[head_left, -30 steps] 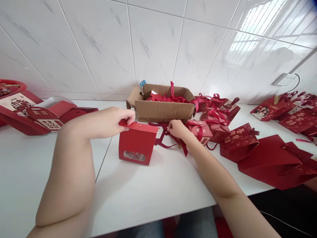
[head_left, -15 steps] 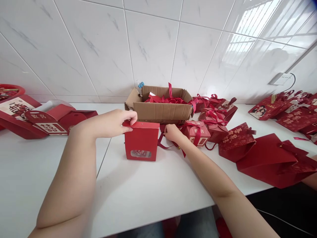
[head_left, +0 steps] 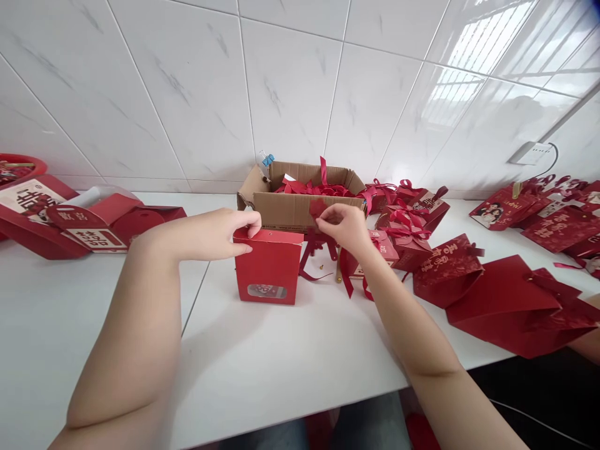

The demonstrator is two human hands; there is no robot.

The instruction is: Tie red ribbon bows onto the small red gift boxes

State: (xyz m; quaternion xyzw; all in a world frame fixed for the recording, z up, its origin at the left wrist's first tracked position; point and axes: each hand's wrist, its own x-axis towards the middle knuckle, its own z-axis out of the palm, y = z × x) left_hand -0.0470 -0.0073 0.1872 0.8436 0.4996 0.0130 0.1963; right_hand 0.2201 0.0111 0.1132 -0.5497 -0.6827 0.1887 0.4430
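My left hand grips the top left edge of an upright red box, which has a small clear window low on its front. To the right of that box, my right hand is raised in front of the cardboard box, pinching a small dark red piece between thumb and fingers. Below this hand, dark red ribbons and a tiny gold piece lie on the white table.
Ribbon-tied red boxes stand right of the cardboard box. Larger red boxes lie further right, near another person's hand. More red cartons and a red basin are at the left. A tiled wall rises behind.
My right hand has lifted from the ribbons on the table, and a small dark red piece now shows in its fingers. My left hand and the upright box have stayed in place.
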